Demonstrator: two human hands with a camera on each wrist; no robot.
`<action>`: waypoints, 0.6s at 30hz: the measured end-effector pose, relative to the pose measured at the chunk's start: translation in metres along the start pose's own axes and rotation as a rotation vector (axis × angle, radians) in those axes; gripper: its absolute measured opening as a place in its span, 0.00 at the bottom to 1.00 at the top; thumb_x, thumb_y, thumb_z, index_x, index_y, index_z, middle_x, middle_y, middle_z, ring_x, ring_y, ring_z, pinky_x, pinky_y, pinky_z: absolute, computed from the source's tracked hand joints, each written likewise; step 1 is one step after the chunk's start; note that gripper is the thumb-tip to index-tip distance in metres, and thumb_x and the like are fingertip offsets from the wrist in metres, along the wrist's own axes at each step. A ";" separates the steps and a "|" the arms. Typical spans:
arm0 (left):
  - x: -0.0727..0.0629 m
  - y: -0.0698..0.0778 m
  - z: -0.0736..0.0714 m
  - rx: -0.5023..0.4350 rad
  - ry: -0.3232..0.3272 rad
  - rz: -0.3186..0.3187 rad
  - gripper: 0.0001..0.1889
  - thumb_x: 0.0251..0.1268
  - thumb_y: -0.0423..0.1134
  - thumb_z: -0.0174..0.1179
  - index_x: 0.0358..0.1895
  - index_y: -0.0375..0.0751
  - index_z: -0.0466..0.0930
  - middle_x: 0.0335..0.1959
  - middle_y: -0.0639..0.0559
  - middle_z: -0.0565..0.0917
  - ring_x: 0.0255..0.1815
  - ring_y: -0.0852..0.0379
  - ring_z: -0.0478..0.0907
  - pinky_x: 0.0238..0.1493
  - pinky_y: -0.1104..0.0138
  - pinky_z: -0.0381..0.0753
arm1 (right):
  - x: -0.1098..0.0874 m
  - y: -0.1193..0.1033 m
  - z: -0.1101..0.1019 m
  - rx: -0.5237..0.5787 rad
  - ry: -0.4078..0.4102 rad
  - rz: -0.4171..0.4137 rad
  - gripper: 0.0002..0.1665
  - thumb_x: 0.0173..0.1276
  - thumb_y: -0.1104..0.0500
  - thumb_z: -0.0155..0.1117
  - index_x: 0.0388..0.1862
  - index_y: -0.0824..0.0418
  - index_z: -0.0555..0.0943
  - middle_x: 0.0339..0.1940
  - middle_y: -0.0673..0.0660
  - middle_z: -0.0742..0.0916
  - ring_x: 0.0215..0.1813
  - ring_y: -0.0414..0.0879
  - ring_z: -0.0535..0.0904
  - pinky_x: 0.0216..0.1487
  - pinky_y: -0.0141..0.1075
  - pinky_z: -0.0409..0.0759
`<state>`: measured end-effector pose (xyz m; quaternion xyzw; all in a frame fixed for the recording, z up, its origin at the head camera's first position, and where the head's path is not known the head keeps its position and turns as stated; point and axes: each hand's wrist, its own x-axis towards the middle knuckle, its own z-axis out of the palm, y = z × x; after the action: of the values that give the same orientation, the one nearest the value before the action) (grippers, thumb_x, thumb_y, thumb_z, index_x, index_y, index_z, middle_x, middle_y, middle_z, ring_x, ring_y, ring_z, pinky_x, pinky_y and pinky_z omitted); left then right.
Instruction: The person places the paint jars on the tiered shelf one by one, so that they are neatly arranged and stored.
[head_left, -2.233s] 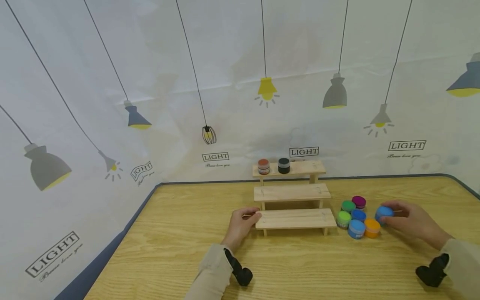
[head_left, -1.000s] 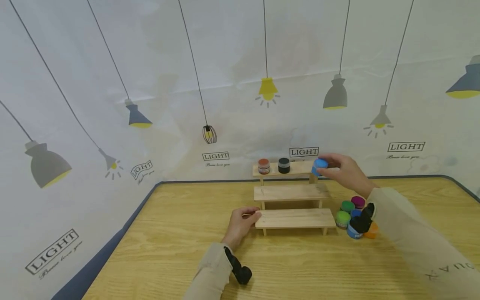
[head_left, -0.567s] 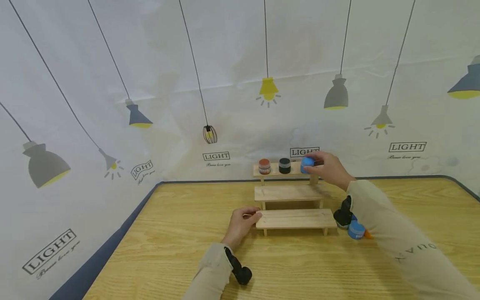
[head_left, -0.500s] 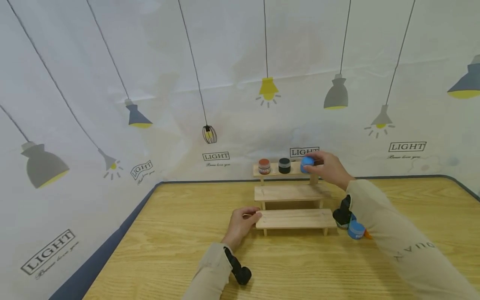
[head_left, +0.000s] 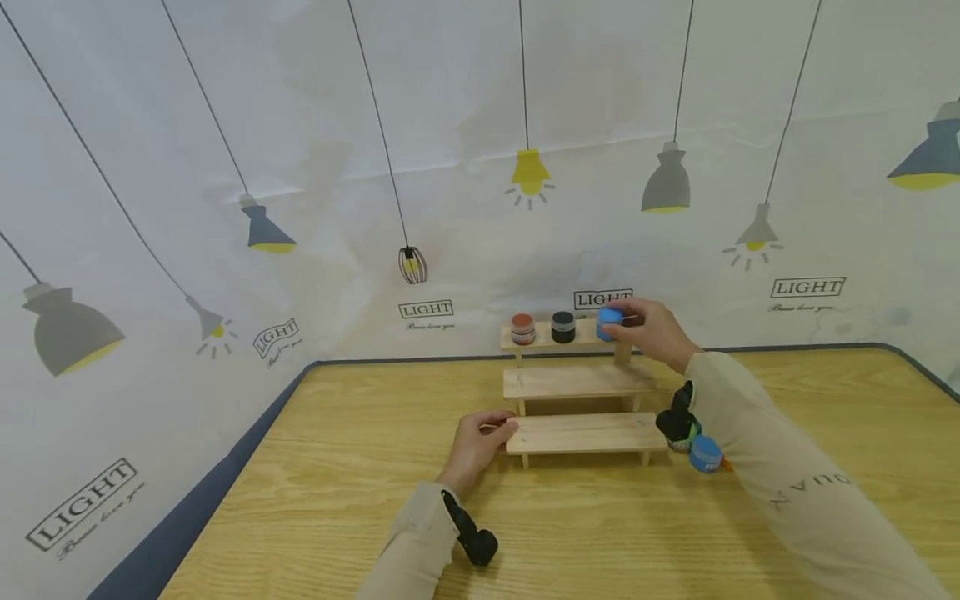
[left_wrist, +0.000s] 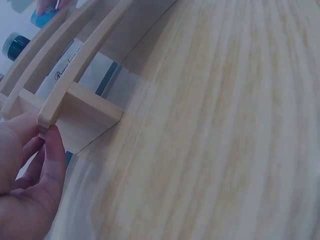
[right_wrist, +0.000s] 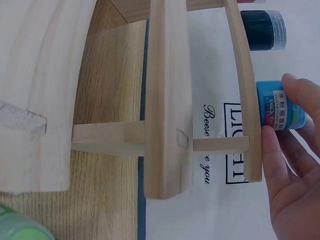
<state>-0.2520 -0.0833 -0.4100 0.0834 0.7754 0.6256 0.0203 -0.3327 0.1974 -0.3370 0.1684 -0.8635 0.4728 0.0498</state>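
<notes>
A three-tier wooden stepped stand (head_left: pixel 585 434) stands on the table. On its top tier sit a red-brown paint jar (head_left: pixel 523 329) and a black paint jar (head_left: pixel 563 327). To their right, my right hand (head_left: pixel 662 333) holds a light blue paint jar (head_left: pixel 608 324) between thumb and fingers. Seen from the right wrist, this labelled blue jar (right_wrist: pixel 274 106) has its base against the top board. My left hand (head_left: pixel 474 447) pinches the left end of the lowest board; the left wrist view shows its thumb and fingertips (left_wrist: pixel 54 150) on that board end.
Right of the stand, a second light blue jar (head_left: pixel 706 453) and a green jar (head_left: pixel 682 440) stand on the wood-grain table (head_left: pixel 360 467). The right sleeve (head_left: pixel 780 467) covers most of the other jars. A wall sheet printed with lamps (head_left: pixel 465 208) rises behind.
My right hand has carried the light blue jar from the table at right up to the top tier, then slightly left beside the black jar. The left hand has kept its grip on the lowest board.
</notes>
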 end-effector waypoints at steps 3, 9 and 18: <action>0.000 0.001 0.000 0.001 -0.002 -0.009 0.12 0.60 0.32 0.56 0.44 0.27 0.77 0.37 0.40 0.77 0.29 0.58 0.74 0.33 0.63 0.78 | 0.001 -0.001 0.001 0.010 0.007 0.013 0.28 0.62 0.56 0.59 0.59 0.68 0.67 0.50 0.67 0.75 0.50 0.58 0.72 0.46 0.47 0.74; 0.007 -0.012 -0.001 -0.010 -0.001 -0.013 0.12 0.59 0.32 0.56 0.44 0.28 0.78 0.36 0.42 0.77 0.28 0.59 0.74 0.32 0.63 0.78 | 0.000 -0.004 0.004 0.002 0.033 0.017 0.28 0.60 0.55 0.61 0.56 0.69 0.68 0.49 0.67 0.75 0.50 0.59 0.72 0.47 0.47 0.74; 0.019 -0.033 0.000 -0.004 0.009 -0.005 0.13 0.58 0.37 0.59 0.43 0.33 0.80 0.36 0.46 0.78 0.29 0.60 0.75 0.31 0.66 0.78 | -0.003 -0.005 0.007 -0.022 0.050 0.027 0.30 0.59 0.54 0.62 0.56 0.69 0.67 0.50 0.68 0.74 0.50 0.59 0.72 0.47 0.48 0.73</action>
<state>-0.2741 -0.0866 -0.4406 0.0786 0.7745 0.6274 0.0188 -0.3280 0.1897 -0.3371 0.1443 -0.8694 0.4678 0.0667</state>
